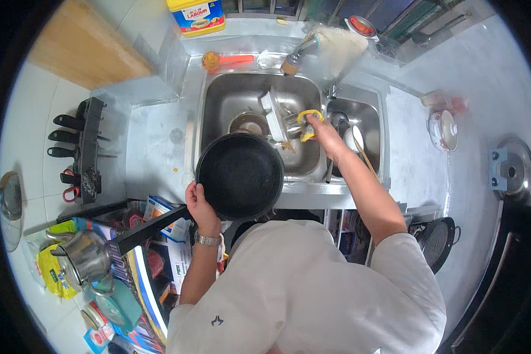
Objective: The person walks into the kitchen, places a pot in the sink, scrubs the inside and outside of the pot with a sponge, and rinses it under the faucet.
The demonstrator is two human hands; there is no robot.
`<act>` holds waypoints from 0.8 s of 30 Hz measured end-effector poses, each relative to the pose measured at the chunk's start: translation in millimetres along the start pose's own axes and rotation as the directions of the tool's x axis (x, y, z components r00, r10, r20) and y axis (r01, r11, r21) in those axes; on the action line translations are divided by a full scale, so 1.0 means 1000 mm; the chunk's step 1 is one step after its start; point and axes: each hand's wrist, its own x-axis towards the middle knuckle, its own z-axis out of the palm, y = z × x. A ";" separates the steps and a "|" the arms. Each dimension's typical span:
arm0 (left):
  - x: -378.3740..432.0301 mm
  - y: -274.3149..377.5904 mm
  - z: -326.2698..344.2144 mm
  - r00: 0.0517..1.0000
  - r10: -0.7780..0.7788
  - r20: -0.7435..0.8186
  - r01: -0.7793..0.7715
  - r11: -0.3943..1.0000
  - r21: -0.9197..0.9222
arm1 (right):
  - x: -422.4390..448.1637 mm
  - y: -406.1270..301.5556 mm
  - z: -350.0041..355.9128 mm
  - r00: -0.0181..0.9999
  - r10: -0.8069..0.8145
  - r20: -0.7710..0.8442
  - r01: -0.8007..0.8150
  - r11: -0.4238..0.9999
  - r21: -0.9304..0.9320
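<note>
My left hand [202, 208] grips the rim side of a black frying pan [240, 177] near where its handle joins; the pan is tilted at the front edge of the large steel sink [223, 88], its dark inside facing up. In my right hand [325, 132] is a yellow-edged scrubbing cloth or sponge [309, 126], held above the right part of that sink. Below and beside it lie a white foam tray [273, 116], a glass [293, 126] and a metal pot [248, 124], partly hidden by the pan. The faucet [292, 63] hangs over the back of the sink.
The smaller sink at the right holds a white bowl [354, 138], a ladle and chopsticks. An orange-handled scoop [234, 59] lies behind the large sink. A knife rack [88, 150] is on the left wall, a steel kettle [86, 256] at lower left. A lidded pot [443, 129] stands at the right.
</note>
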 end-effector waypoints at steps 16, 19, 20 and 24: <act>-0.006 0.002 -0.002 0.995 0.010 -0.102 0.004 0.990 0.138 | 0.179 -0.067 -0.009 0.981 -0.185 0.056 0.069 0.061 -0.996; -0.009 0.010 0.014 0.990 0.013 -0.143 0.016 0.981 0.194 | 0.129 -0.027 -0.001 0.697 -0.560 0.447 0.614 0.144 -0.776; -0.007 0.008 0.010 0.992 0.017 -0.128 0.007 0.982 0.188 | 0.084 -0.019 0.013 0.614 -0.558 0.558 0.730 0.131 -0.671; -0.006 0.007 0.011 0.992 0.008 -0.130 0.010 0.990 0.142 | -0.050 0.007 0.042 0.065 -0.323 0.944 0.998 0.009 -0.066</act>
